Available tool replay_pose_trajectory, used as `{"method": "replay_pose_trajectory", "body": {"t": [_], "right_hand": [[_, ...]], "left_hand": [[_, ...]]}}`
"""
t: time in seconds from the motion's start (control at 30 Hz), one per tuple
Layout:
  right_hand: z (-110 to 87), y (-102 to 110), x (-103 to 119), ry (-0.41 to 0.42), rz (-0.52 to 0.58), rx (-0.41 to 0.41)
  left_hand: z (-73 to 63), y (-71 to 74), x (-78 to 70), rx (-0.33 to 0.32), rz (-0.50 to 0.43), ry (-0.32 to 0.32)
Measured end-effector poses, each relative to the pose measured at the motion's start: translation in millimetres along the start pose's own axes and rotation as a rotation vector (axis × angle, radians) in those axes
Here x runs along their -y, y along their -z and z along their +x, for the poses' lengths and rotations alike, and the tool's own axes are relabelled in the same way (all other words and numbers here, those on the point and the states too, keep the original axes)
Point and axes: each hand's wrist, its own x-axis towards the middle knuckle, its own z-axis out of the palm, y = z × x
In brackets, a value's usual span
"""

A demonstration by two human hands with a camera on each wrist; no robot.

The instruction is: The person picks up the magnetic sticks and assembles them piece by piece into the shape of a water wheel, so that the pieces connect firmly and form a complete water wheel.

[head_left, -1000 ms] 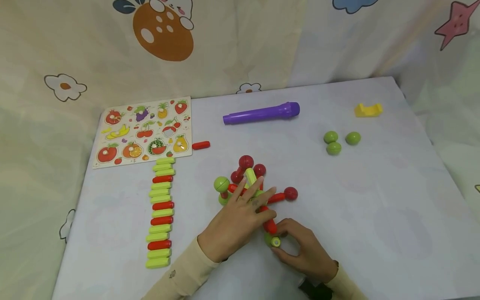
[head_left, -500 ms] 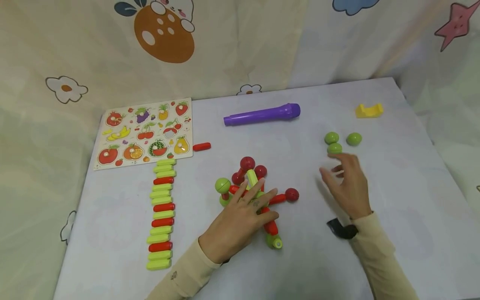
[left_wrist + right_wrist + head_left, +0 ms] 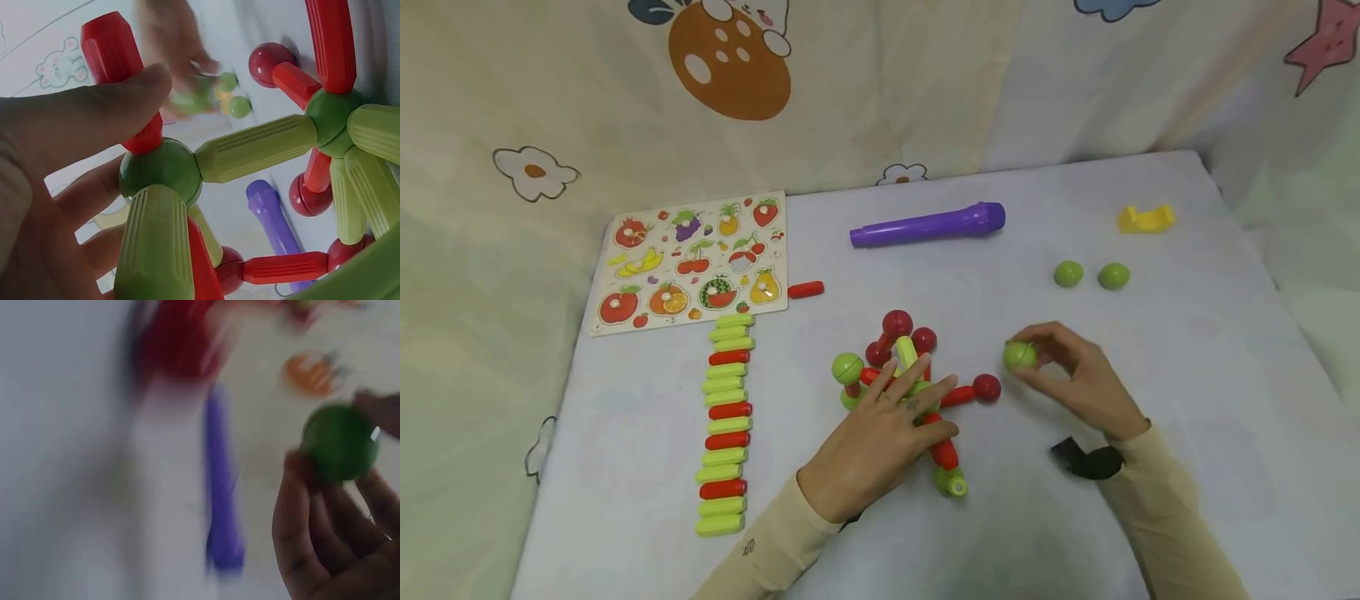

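Observation:
A toy structure of red and green rods [image 3: 946,454] joined by red balls [image 3: 987,388] and green balls [image 3: 161,171] stands mid-table. My left hand [image 3: 868,442] is over its top; in the left wrist view the thumb lies across a red rod [image 3: 112,47] and the fingers pass behind a green ball. My right hand [image 3: 1078,379] pinches a loose green ball [image 3: 1019,356] between thumb and fingers, to the right of the structure. In the right wrist view that same green ball [image 3: 340,442] sits at the fingertips, in front of a blurred background.
Two green balls [image 3: 1068,273] and a yellow block [image 3: 1146,219] lie at the back right. A purple toy microphone [image 3: 927,226] is at the back. On the left are a fruit puzzle board [image 3: 781,250], a column of loose rods [image 3: 725,456] and a single red rod [image 3: 806,289].
My right hand left the structure's front end, reached the three green balls at right, took one and brought it back leftward. My left hand stayed on the structure.

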Motion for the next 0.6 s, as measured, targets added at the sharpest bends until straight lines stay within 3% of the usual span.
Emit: {"method": "replay_pose_trajectory", "body": {"t": [0.07, 0.13, 0.27, 0.6], "right_hand": [[-14.0, -14, 21, 0.086, 0.177, 0.104], [-27.3, -27, 38, 0.168, 0.238, 0.177], [-43.6, -46, 54, 0.289, 0.187, 0.197], [-51.3, -65, 62, 0.352, 0.110, 0.133]], "left_hand": [[0.7, 0.7, 1.1, -0.005, 0.006, -0.001], [1.4, 1.0, 1.9, -0.014, 0.008, 0.000], [2.3, 0.6, 2.7, -0.036, -0.001, -0.001], [1.2, -1.4, 2.7, -0.056, 0.003, 0.003]]}}
